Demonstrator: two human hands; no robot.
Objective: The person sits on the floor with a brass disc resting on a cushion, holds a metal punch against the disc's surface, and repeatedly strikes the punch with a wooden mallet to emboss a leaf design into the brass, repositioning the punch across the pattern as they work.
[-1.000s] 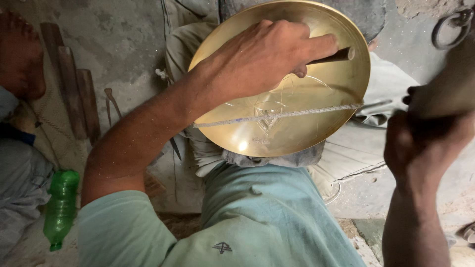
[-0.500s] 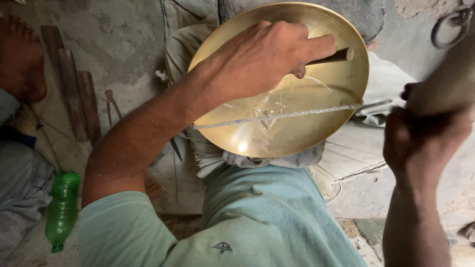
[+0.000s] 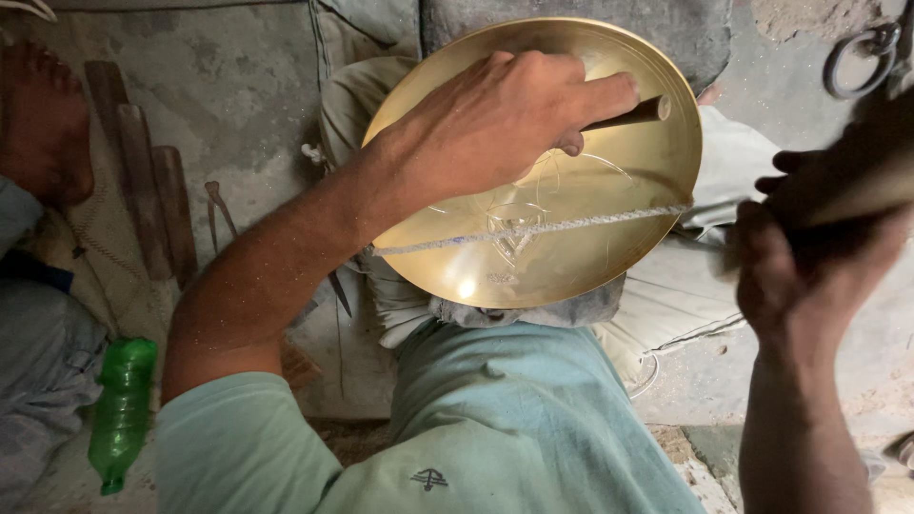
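A round brass plate rests on my lap, held down by a white cord stretched across it. Over the plate, my left hand grips a thin dark rod-shaped tool whose blunt end sticks out to the right, near the rim. Faint engraved lines show on the brass below the hand. At the right edge my right hand is raised and wrapped around a blurred wooden mallet, off to the side of the plate.
A green plastic bottle lies on the floor at lower left. Several wooden-handled tools lie on the grey floor to the left. A person's bare foot is at far left. A metal ring hangs at top right.
My right hand with the mallet has dropped a little. The left hand and the rod-shaped tool stay in place on the plate.
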